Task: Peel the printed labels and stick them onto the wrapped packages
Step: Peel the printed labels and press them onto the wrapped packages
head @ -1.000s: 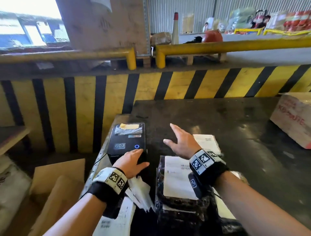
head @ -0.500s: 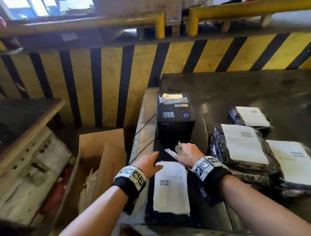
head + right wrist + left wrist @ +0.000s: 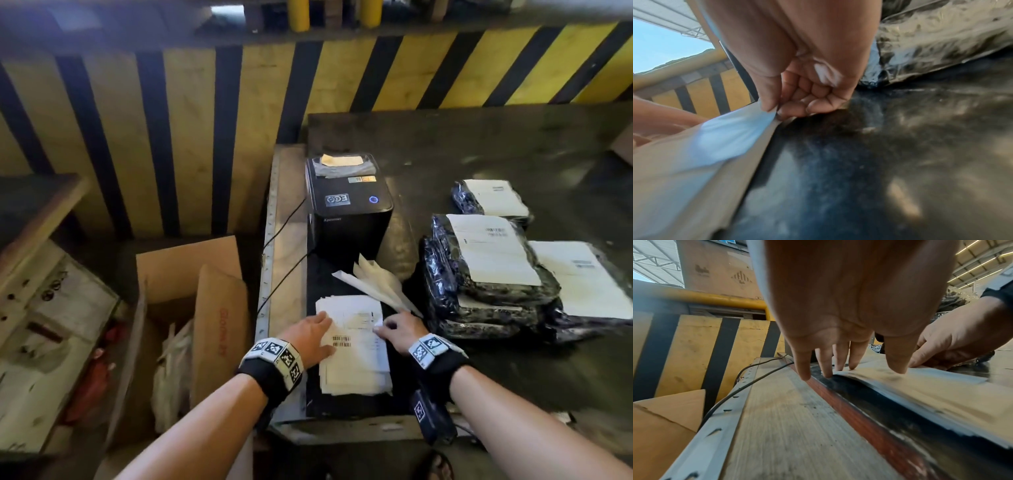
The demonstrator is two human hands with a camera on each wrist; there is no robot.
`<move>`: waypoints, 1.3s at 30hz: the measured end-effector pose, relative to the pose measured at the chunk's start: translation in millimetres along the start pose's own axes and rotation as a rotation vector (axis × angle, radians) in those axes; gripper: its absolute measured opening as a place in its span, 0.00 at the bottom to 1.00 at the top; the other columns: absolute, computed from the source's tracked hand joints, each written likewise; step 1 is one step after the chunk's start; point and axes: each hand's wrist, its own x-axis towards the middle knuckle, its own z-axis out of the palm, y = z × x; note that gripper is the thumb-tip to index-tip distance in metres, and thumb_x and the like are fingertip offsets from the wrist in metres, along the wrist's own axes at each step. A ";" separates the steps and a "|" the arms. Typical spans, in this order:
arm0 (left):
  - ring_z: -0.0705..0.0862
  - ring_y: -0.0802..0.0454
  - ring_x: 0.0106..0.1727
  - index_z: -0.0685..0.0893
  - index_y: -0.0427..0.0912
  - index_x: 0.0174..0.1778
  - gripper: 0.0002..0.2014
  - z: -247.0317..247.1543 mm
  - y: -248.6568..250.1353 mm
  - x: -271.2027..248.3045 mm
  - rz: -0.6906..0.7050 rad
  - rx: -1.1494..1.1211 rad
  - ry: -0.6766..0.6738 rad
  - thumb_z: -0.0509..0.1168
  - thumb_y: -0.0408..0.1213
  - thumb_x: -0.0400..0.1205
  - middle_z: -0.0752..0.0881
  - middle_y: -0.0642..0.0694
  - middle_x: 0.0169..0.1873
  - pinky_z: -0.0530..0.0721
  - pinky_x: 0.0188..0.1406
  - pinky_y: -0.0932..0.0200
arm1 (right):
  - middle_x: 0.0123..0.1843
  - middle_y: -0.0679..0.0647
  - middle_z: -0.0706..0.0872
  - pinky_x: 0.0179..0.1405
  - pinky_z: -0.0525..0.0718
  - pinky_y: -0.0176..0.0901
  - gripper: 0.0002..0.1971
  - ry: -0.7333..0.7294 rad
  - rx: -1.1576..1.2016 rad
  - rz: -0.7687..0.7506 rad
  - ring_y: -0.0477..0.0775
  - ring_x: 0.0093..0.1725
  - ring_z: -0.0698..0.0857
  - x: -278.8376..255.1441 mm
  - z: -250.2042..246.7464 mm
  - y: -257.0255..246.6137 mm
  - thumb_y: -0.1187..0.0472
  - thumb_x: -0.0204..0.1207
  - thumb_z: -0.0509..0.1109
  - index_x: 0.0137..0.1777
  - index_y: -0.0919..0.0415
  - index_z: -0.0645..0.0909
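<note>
- The step in hand looks like the start of a peel: a stack of printed labels (image 3: 352,342) lies flat on the dark table (image 3: 479,144), and both hands are working on its top sheet.
- The left hand (image 3: 310,337) lies spread on the left part of the stack, fingers straight, their tips pressing the paper down; in the left wrist view the fingertips (image 3: 897,368) sit right at the paper's near edge, holding nothing.
- The right hand (image 3: 399,330) is curled at the stack's right edge. In the right wrist view its thumb and forefinger pinch the lifted edge of the top label (image 3: 731,136), which rises from the sheets below towards the fingers; the other fingers are folded into the palm.
- Beyond the right hand's knuckles, loose white strips (image 3: 373,284) fan out in front of the label printer (image 3: 347,202).
- To the right of the right hand, close by, sit the wrapped packages (image 3: 479,274) in dark film. Those I can see each already carry a white label on top; whether any bare one lies underneath I cannot tell.
- Next, I'd judge, the pinch needs a slow pull up and across towards the left hand, which should keep its weight on the sheets so only the one label comes away, uncreased.
- Then the label wants carrying over to a package with a bare top.
</note>
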 end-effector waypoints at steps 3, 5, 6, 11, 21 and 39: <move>0.70 0.45 0.76 0.61 0.44 0.80 0.32 0.9 -0.2 -0.4 0.017 -0.002 0.020 0.61 0.51 0.82 0.63 0.47 0.80 0.74 0.72 0.47 | 0.29 0.57 0.81 0.30 0.69 0.42 0.21 0.055 -0.042 -0.025 0.52 0.32 0.78 -4.8 -5.1 1.4 0.51 0.78 0.67 0.28 0.64 0.81; 0.73 0.45 0.73 0.64 0.43 0.77 0.29 0.7 0.9 -1.1 0.020 -0.002 0.027 0.62 0.51 0.82 0.67 0.47 0.77 0.76 0.70 0.47 | 0.34 0.60 0.82 0.32 0.70 0.40 0.20 0.091 -0.078 -0.035 0.55 0.34 0.79 -7.9 -11.3 1.2 0.51 0.78 0.66 0.30 0.65 0.81; 0.74 0.45 0.72 0.66 0.42 0.76 0.28 -0.3 1.8 -1.7 0.022 0.001 0.030 0.62 0.50 0.82 0.69 0.47 0.74 0.77 0.69 0.48 | 0.35 0.59 0.82 0.34 0.70 0.39 0.19 0.097 -0.097 -0.042 0.55 0.35 0.80 -9.6 -14.7 0.5 0.52 0.78 0.66 0.29 0.63 0.79; 0.65 0.46 0.80 0.60 0.43 0.82 0.32 -27.8 13.5 -9.1 0.059 -0.011 0.115 0.61 0.50 0.84 0.59 0.46 0.82 0.68 0.77 0.51 | 0.54 0.61 0.86 0.46 0.75 0.41 0.15 -0.056 -0.165 -0.105 0.57 0.52 0.83 -17.8 -40.8 -12.4 0.55 0.80 0.62 0.52 0.66 0.83; 0.83 0.51 0.59 0.84 0.47 0.64 0.16 -113.3 60.1 -9.8 0.291 -0.101 0.406 0.64 0.45 0.82 0.86 0.49 0.58 0.81 0.59 0.58 | 0.47 0.49 0.89 0.52 0.82 0.40 0.09 -0.074 0.085 -0.481 0.47 0.48 0.85 -31.4 -119.4 -62.3 0.61 0.70 0.76 0.50 0.55 0.88; 0.85 0.57 0.45 0.86 0.46 0.60 0.14 -178.1 88.2 -15.7 0.397 -0.437 0.547 0.71 0.37 0.77 0.88 0.47 0.43 0.81 0.53 0.65 | 0.36 0.51 0.88 0.38 0.83 0.33 0.10 0.028 0.504 -0.541 0.43 0.34 0.85 -66.7 -167.1 -72.7 0.71 0.66 0.79 0.43 0.59 0.84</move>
